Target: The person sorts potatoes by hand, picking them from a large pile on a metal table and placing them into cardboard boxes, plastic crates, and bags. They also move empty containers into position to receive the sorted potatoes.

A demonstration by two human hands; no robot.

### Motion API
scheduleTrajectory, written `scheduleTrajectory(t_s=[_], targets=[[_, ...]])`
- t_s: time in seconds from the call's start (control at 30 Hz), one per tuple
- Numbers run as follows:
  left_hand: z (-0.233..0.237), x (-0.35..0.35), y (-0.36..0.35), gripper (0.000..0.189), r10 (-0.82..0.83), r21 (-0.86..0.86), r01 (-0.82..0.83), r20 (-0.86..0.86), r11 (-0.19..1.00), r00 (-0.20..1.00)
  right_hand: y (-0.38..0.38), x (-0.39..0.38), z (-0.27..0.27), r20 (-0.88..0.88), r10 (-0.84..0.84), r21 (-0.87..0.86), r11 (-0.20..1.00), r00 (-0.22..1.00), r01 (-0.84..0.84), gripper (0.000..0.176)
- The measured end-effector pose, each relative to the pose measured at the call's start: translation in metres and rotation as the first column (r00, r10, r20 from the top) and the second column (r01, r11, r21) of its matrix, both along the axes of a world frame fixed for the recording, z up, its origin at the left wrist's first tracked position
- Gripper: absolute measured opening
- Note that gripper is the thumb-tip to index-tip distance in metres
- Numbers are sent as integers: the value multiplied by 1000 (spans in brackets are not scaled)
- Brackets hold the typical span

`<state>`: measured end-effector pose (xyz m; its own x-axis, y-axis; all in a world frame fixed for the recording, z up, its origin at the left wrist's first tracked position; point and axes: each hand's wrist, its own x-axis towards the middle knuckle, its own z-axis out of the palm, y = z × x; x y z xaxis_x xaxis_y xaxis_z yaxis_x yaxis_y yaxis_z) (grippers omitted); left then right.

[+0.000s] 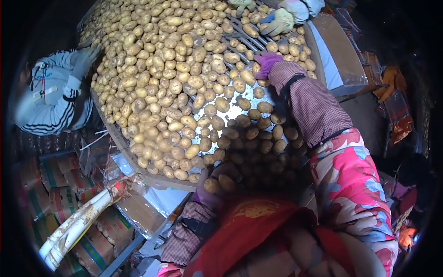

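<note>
Many potatoes (157, 74) cover a large sorting table with a metal surface (234, 112) and bars showing through in the middle. My right hand (266, 63), in a purple glove, reaches out over the table by the bars and touches potatoes at its far right; its fingers look spread. At the near edge, my left hand (207, 189), also purple-gloved, is beside two potatoes (218, 184); its fingers are partly hidden in shadow, so its grip is unclear. Dark shadow covers the potatoes nearest my body.
A co-worker in a striped jacket (55, 92) stands at the left edge. Another person's gloved hand (278, 23) is at the top. Cardboard boxes stand right (339, 51) and lower left (143, 212). A white pole (83, 217) slants beside stacked cartons (62, 201).
</note>
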<state>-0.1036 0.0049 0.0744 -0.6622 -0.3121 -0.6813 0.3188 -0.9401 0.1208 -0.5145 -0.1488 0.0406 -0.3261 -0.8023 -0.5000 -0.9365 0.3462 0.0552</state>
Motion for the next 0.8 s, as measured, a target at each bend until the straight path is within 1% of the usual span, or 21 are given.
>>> scheduleTrajectory(t_s=[0.03, 0.1, 0.13, 0.17, 0.2, 0.23, 0.27, 0.33, 0.37, 0.4, 0.43, 0.47, 0.5, 0.53, 0.57, 0.6, 0.63, 0.67, 0.73, 0.77, 0.8], targets=[[7, -6, 3, 72, 20, 26, -22, 69, 999, 997, 0, -7, -9, 36, -29, -17, 999, 999, 29, 82], [3, -7, 3, 72, -6, 36, 5, 34, 999, 999, 1, -11, -26, 116, -93, -53, 994, 989, 100, 81], [0, -7, 2, 73, -20, 33, 19, 18, 999, 1000, 3, -1, -15, 107, -86, -61, 994, 990, 93, 79], [-13, -5, 5, 72, -26, 28, 24, 82, 999, 996, 14, 11, -6, 99, -82, -69, 994, 992, 90, 77], [-6, -7, 4, 71, -49, -34, 52, 83, 998, 995, 27, 25, 2, 91, -81, -76, 993, 993, 88, 74], [7, -13, 2, 71, -71, -95, 80, 87, 992, 994, 43, 33, -20, 46, -19, -207, 978, 999, 28, 62], [15, -16, 0, 70, -92, -156, 106, 95, 982, 991, 59, 37, -30, 63, -29, -293, 955, 998, 46, 57], [4, -15, 0, 70, -69, -65, 74, 77, 995, 995, 83, 53, -39, 108, -30, -459, 885, 994, 77, 48], [0, -15, -2, 70, -52, -21, 53, 68, 998, 996, 91, 61, -38, 202, 12, -571, 814, 979, 107, 46], [0, -17, -5, 69, -95, -203, 102, 44, 974, 995, 100, 69, -23, 285, 66, -666, 731, 956, 148, 43], [1, -18, -6, 67, -144, -370, 146, 32, 918, 989, 113, 81, -5, 363, 123, -737, 644, 924, 204, 41], [3, -19, -5, 66, -197, -524, 184, 32, 831, 980, 122, 104, 11, 455, 182, -794, 526, 872, 304, 34], [-1, -18, -8, 62, -248, -523, 180, -61, 833, 967, 137, 129, 26, 581, 244, -757, 514, 776, 405, 34], [-4, -18, -11, 57, -298, -521, 180, -152, 834, 942, 146, 147, 17, 659, 256, -679, 607, 707, 413, 37], [-27, -14, -11, 49, -300, -345, 176, -347, 922, 889, 162, 176, 25, 562, 331, -754, 582, 759, 305, 48], [-57, -8, -10, 42, -250, -155, 197, -531, 968, 810, 178, 199, 29, 762, 284, -578, 703, 582, 414, 54], [-86, 0, -6, 35, -152, 35, 241, -688, 970, 710, 187, 215, 33, 808, 266, -508, 767, 526, 393, 58], [-109, 9, -1, 29, -18, 209, 311, -805, 927, 593, 196, 232, 37, 849, 237, -434, 824, 473, 364, 63], [-109, 19, 4, 27, -123, 75, 288, -780, 955, 613, 199, 248, 56, 679, 343, -546, 827, 649, 134, 67], [-106, 25, 12, 31, -311, -225, 220, -574, 949, 757, 201, 247, 65, 692, 366, -532, 841, 622, 98, 66], [-95, 29, 19, 35, -396, -506, 210, -294, 837, 870, 204, 250, 65, 648, 427, -585, 809, 631, 54, 63]])
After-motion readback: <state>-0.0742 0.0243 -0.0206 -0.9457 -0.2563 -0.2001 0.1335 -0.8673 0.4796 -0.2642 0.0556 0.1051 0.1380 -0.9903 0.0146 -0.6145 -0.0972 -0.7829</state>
